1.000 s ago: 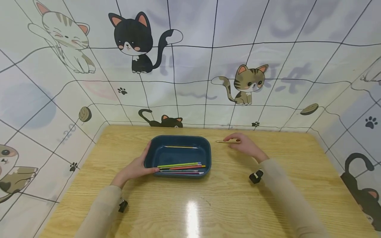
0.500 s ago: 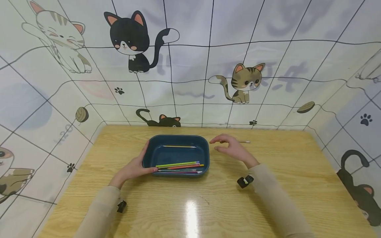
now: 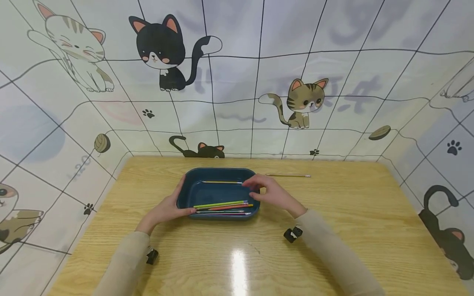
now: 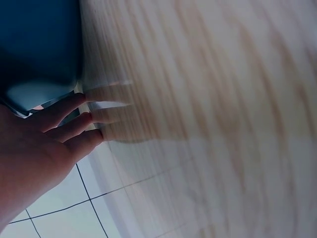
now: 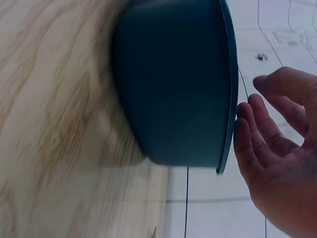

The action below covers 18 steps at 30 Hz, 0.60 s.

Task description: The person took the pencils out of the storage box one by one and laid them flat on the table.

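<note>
Head view: surface (image 3: 340,213) of light yellow wood grain, a bright streak of glare near the front. White wall covering (image 3: 237,111) at back and sides, dark grid lines, printed cats, paw prints, yarn balls.

Yellow pencil (image 3: 221,182) thin and straight, lying lengthwise near the back inside a dark blue tray (image 3: 212,192), rectangular with rounded corners. Along the tray's front: a bundle, including a lime-green pencil (image 3: 216,204), an orange pencil (image 3: 234,207) and a purple pencil (image 3: 224,214). Tan pencil (image 3: 290,175), pale-ended, on the surface right of the tray.

Left hand (image 3: 166,210) grasping the tray's left end, thumb at the front corner. Right hand (image 3: 273,193) over the right rim, fingers loosely bent, released, near the yellow pencil's end; contact unclear.

Left wrist view: fingers beside the tray's outer wall, glossy surface reflecting them.

Right wrist view: tray's smooth outer wall, blurred; fingers curved and spaced just beside the rim.
</note>
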Motion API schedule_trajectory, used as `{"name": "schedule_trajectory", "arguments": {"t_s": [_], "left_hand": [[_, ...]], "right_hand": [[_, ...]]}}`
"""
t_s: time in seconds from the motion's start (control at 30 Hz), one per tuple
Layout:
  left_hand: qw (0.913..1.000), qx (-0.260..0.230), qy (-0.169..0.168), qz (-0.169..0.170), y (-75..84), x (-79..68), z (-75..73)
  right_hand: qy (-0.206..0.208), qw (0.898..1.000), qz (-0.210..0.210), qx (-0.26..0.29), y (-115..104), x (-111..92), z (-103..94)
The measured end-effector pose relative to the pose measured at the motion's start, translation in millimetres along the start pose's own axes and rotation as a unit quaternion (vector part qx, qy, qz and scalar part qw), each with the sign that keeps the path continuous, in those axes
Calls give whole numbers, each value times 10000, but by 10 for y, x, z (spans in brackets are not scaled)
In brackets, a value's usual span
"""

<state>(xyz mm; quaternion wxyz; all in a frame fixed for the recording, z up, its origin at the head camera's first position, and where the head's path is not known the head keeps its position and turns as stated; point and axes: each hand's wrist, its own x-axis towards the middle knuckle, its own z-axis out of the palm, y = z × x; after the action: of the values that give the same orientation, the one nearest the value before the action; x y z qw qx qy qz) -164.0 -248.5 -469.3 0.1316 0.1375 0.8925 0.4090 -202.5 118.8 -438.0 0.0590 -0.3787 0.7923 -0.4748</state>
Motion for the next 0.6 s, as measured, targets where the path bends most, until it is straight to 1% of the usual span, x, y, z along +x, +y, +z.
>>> {"name": "schedule_trajectory", "arguments": {"t_s": [0.07, 0.2, 0.33, 0.6], "left_hand": [[10000, -26, 14, 12, -3, -3, 6], [10000, -27, 33, 10, -28, -1, 8], [10000, -29, 13, -13, -50, 5, 8], [10000, -65, 3, 50, -41, 12, 7]], "right_hand": [[-102, 9998, -113, -102, 41, 40, 45], [-368, 9983, -332, -316, 36, 130, 125], [-607, 9957, -345, -614, 24, 207, 220], [-1026, 9909, -229, -843, -6, 343, 410]]}}
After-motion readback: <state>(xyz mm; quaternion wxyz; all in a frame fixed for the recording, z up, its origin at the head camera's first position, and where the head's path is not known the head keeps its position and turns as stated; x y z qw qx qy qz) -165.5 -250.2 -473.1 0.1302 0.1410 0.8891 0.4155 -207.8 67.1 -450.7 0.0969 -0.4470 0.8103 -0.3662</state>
